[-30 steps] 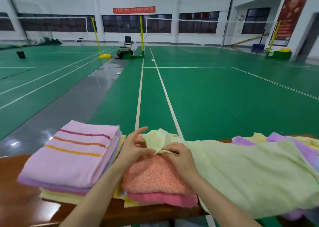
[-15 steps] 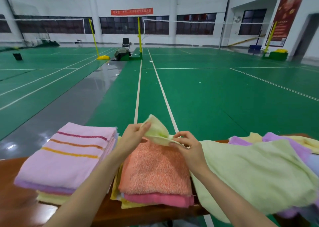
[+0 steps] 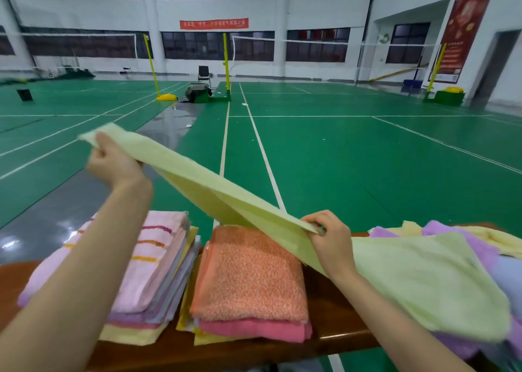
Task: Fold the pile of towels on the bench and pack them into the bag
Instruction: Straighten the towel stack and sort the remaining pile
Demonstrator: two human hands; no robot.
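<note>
The left hand [image 3: 113, 161] pinches 1 corner of the green towel [image 3: 226, 199] at the frame's upper left; the right hand [image 3: 330, 240] pinches its edge lower, right of centre. The taut edge slants between them; the tail drapes over the unfolded pile [image 3: 480, 247] at lower right.

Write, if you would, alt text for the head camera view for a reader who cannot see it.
A person's left hand and right hand stretch a pale green towel above a wooden bench. A pink striped stack and an orange-topped stack sit below, unfolded towels at right, badminton courts beyond.
</note>
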